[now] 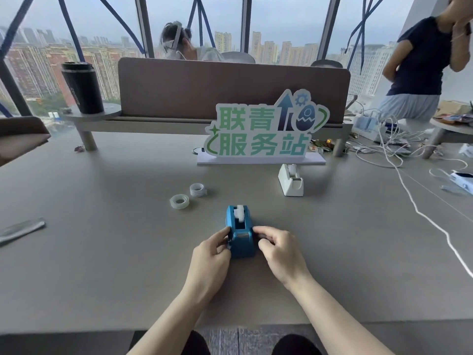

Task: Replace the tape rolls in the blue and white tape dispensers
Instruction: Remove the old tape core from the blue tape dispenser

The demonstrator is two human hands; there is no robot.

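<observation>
A blue tape dispenser (240,233) stands on the grey table in front of me, cutter end toward me, with a white roll (239,213) seated in its slot. My left hand (211,260) grips its left side near the cutter. My right hand (279,248) touches its right side with the fingertips, fingers curled. A white tape dispenser (290,181) stands further back to the right, a roll in it. Two loose clear tape rolls lie to the left: one (179,201) flat, the other (197,189) just behind it.
A green-lettered sign (263,131) on a white base stands behind the dispensers. A black tumbler (82,87) sits on a raised shelf at left. White cables (419,201) trail across the table's right side. A silvery strip (21,230) lies far left. People are behind the divider and at right.
</observation>
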